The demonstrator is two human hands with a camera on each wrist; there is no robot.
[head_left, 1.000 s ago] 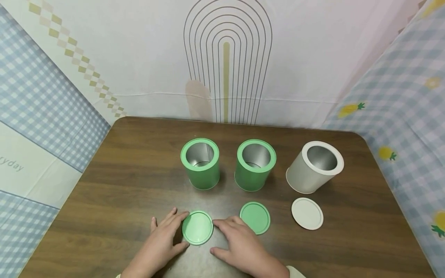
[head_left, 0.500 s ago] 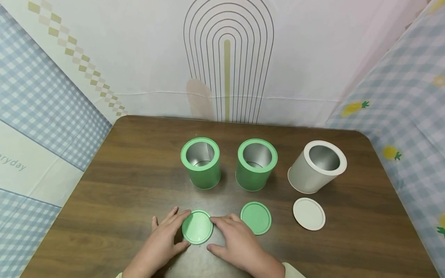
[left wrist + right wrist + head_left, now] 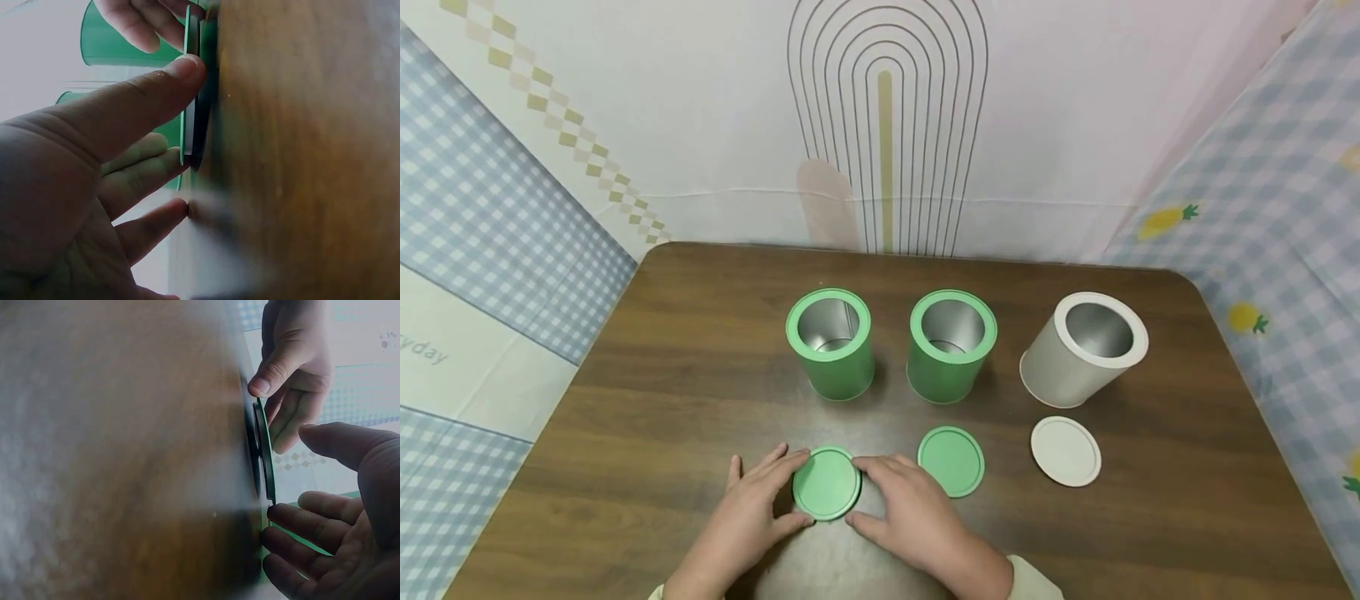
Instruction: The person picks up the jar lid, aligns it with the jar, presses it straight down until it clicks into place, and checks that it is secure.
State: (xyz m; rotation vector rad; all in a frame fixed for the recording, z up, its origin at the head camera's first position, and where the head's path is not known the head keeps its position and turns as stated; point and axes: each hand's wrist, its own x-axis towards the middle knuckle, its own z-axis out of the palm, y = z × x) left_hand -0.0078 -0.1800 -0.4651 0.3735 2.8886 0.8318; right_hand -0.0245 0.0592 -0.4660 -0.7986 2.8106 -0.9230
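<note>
A round green lid (image 3: 827, 483) lies between the two hands near the table's front, its near side just above the wood in the left wrist view. My left hand (image 3: 748, 510) holds it by the left edge, thumb at the near side and fingers at the far side. On the other side, my right hand (image 3: 913, 512) has its fingertips right at the lid's edge; its thumb stands apart in the right wrist view. A second green lid (image 3: 951, 462) lies flat just beyond the right hand. Two open green cans (image 3: 838, 375), (image 3: 943, 379) stand upright behind the lids.
An open white can (image 3: 1060, 371) stands at the right, with a white lid (image 3: 1066, 451) flat in front of it. The brown wooden table (image 3: 685, 358) ends at a patterned cloth backdrop (image 3: 730, 125), with checked cloth on both sides.
The right hand has moved slightly left, its thumb closer to the lid's near edge. The left hand keeps its place at the lid. The head view has tilted a little.
</note>
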